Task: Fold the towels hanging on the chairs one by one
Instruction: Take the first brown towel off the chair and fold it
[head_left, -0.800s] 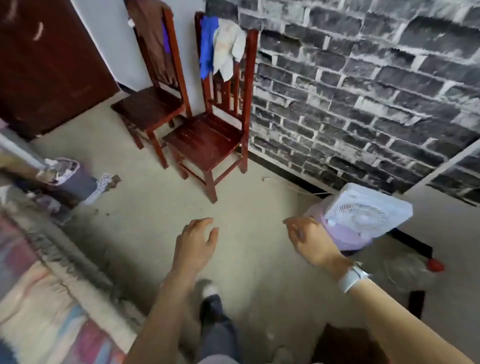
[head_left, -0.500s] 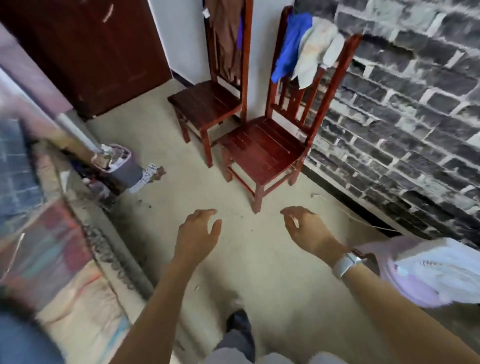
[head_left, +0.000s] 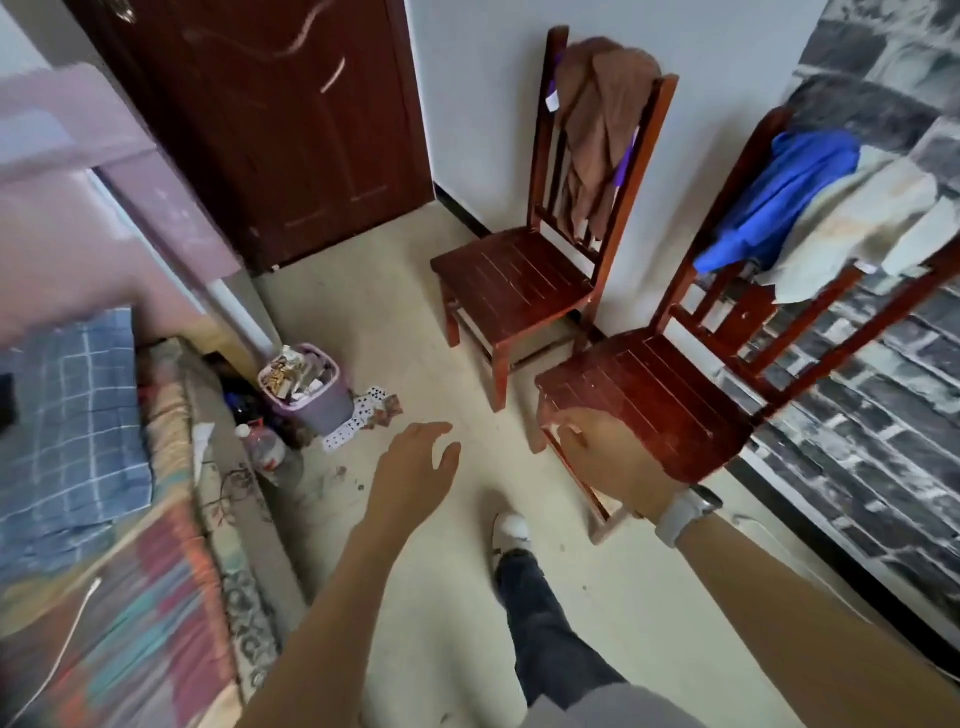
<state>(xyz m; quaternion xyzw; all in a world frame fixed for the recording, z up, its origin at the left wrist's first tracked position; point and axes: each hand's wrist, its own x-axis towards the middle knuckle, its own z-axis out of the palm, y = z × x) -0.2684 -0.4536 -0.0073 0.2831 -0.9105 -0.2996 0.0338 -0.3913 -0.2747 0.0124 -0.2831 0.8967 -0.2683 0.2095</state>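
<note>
No writing could be read anywhere. A brown towel hung over the back of the far chair, and a blue towel and a pale towel over the back of the near chair. Both hands were held out empty with fingers loosely spread, well short of the towels: the left hand above the floor, the right hand at the near chair's seat edge. Since half a second earlier the view had swung left, and a bin was closer.

Towels draped over chairs; hands empty
</note>
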